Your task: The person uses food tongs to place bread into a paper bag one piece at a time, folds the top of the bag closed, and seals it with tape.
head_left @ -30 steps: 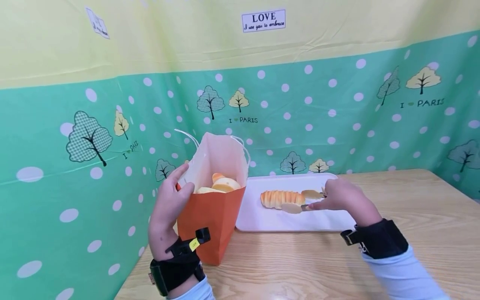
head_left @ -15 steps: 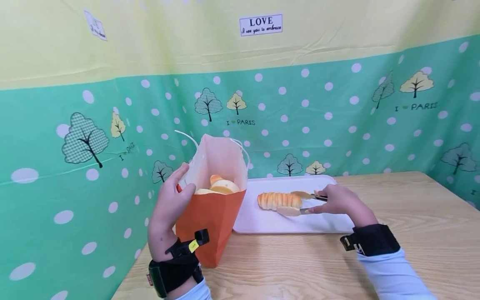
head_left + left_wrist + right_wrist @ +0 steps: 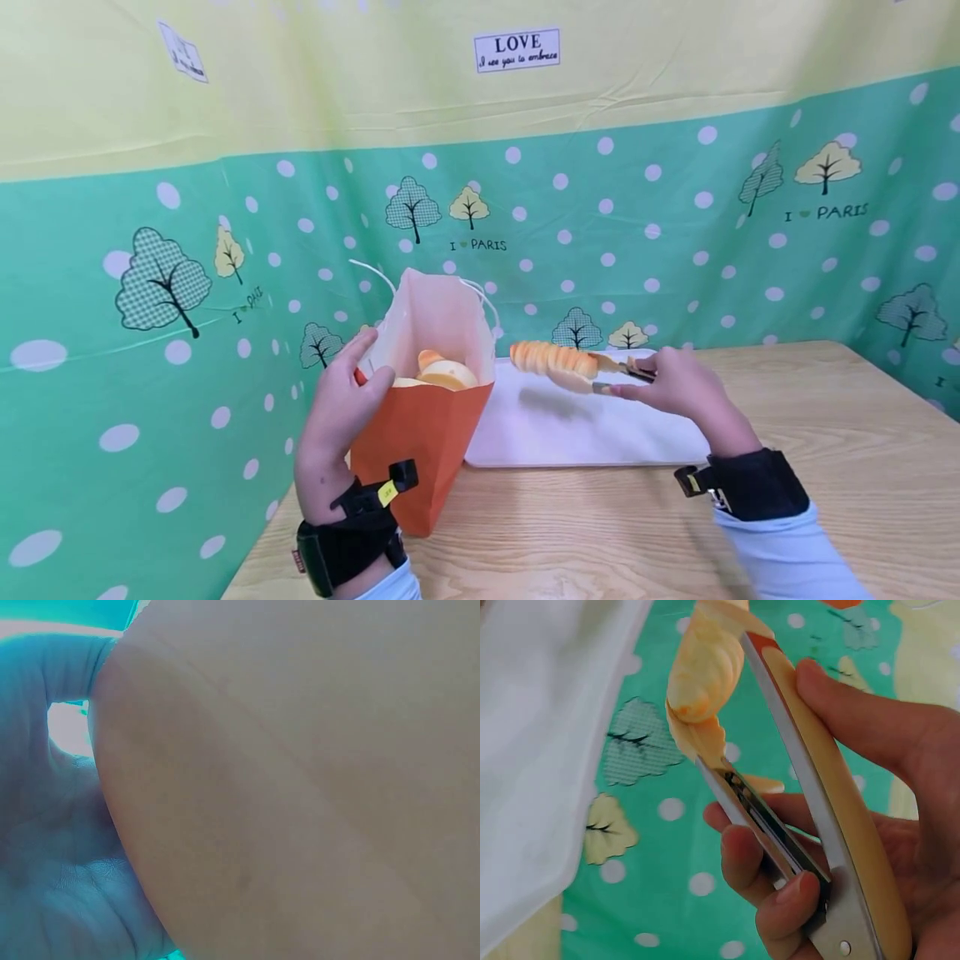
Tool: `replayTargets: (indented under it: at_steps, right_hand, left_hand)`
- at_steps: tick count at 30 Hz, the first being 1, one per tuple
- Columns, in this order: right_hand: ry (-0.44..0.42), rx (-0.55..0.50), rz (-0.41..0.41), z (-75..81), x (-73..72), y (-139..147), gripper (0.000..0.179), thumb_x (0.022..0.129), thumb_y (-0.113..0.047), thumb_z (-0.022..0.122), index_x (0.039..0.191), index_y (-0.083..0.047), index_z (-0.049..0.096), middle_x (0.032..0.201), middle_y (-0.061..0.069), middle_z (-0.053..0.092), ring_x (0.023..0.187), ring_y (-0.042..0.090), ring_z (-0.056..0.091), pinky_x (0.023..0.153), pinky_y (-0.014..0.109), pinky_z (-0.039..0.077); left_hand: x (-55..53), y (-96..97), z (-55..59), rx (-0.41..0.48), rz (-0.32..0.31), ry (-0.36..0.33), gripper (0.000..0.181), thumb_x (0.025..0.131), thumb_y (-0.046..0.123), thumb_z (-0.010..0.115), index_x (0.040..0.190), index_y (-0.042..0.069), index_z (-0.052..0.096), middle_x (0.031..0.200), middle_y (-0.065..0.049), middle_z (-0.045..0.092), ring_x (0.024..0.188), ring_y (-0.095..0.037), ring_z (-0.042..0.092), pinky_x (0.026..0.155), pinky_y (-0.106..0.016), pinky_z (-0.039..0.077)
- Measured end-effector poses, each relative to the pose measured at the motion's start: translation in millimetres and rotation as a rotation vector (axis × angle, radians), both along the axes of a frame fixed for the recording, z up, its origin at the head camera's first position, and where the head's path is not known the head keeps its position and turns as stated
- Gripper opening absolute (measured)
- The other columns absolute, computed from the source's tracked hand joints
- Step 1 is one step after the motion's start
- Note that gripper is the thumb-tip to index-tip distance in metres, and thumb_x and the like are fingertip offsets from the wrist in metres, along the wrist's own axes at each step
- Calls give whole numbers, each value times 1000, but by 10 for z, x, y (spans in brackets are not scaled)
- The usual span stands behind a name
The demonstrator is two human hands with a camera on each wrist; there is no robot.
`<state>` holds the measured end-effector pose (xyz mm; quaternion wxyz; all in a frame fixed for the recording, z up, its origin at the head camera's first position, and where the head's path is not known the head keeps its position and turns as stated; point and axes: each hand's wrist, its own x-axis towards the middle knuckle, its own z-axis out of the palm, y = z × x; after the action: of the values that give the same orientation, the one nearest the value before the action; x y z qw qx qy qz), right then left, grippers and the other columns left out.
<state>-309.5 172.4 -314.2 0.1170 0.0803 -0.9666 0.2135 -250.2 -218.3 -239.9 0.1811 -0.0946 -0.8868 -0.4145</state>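
My right hand grips a pair of tongs with tan handles and metal arms. Between the tong ends is a ridged golden bread roll, raised above the white tray. On the left stands an orange paper bag with a white inside and white cord handles. My left hand holds its upper left edge, thumb on the near side. Pieces of bread show inside the bag; its lower contents are hidden. The left wrist view is mostly filled by a blurred brownish surface beside the hand.
All of this is on a wooden table. A green and yellow curtain with trees and dots hangs behind and along the left side. The tray lies just right of the bag, partly behind it.
The bread roll lay on the tray; the tongs in my right hand have closed round it and lifted it off. My left hand stays on the bag.
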Motion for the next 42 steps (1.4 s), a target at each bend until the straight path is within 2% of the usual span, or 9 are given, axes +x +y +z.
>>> replayTargets:
  at_steps: [6, 10, 15, 20, 25, 29, 34, 39, 42]
  right_hand:
    - [122, -55, -61, 386, 226, -113, 77, 72, -62, 64, 120, -1, 63, 67, 12, 52, 55, 22, 45, 46, 30, 33]
    - [198, -99, -111, 553, 422, -187, 85, 73, -69, 57, 128, -5, 56, 73, 17, 62, 55, 22, 42, 44, 31, 32]
    - [301, -159, -151, 630, 632, -255, 83, 74, -71, 53, 131, -11, 55, 96, 22, 69, 66, 25, 45, 47, 34, 33]
    - [359, -219, -129, 681, 778, -327, 78, 75, -68, 55, 131, -14, 55, 82, 14, 65, 73, 25, 47, 66, 46, 38]
    - [411, -246, -86, 735, 867, -437, 73, 75, -64, 59, 130, -16, 57, 76, 9, 63, 70, 21, 50, 58, 39, 42]
    - [509, -310, -31, 757, 938, -577, 66, 76, -55, 65, 126, -13, 59, 82, 9, 67, 64, 17, 55, 50, 33, 44]
    - [597, -435, 98, 736, 989, -806, 59, 75, -44, 71, 122, -9, 62, 96, 10, 72, 60, 11, 56, 47, 31, 50]
    - [554, -477, 186, 642, 955, -1022, 57, 75, -45, 71, 120, -11, 64, 93, 3, 72, 58, 7, 53, 47, 29, 49]
    - [500, -444, 199, 567, 899, -1104, 60, 74, -49, 70, 122, -14, 63, 86, -1, 69, 55, 7, 50, 47, 29, 46]
  left_hand:
    - [-5, 37, 7, -14, 4, -2, 58, 90, 17, 48, 145, 12, 33, 156, -12, 24, 39, -16, 26, 48, -30, 34]
    - [10, 61, 0, -13, -9, -1, 60, 90, 20, 51, 146, 11, 31, 157, -12, 21, 95, -22, 56, 73, -38, 53]
    - [22, 64, -18, -27, -32, 2, 64, 88, 20, 53, 146, 8, 29, 157, -15, 19, 140, -32, 18, 97, -54, 45]
    - [16, 76, -24, -61, -20, 12, 66, 88, 20, 54, 147, 8, 27, 157, -15, 18, 138, -33, 20, 88, -50, 51]
    - [5, 94, -29, -63, -18, 8, 67, 88, 20, 54, 147, 10, 26, 157, -13, 18, 127, -32, 33, 75, -42, 53]
    - [-2, 112, -25, -83, -12, 8, 67, 87, 22, 54, 147, 11, 27, 157, -11, 20, 83, -25, 51, 62, -33, 46]
    - [-10, 117, -14, -97, -14, 1, 67, 88, 24, 55, 147, 12, 27, 157, -9, 20, 45, -18, 39, 57, -33, 42]
    - [-18, 106, -18, -101, -31, 7, 68, 89, 28, 55, 147, 11, 26, 157, -11, 20, 44, -17, 39, 61, -34, 42]
    - [-17, 104, -18, -87, -38, 3, 67, 89, 27, 56, 147, 12, 26, 135, -19, 43, 43, -16, 38, 55, -31, 41]
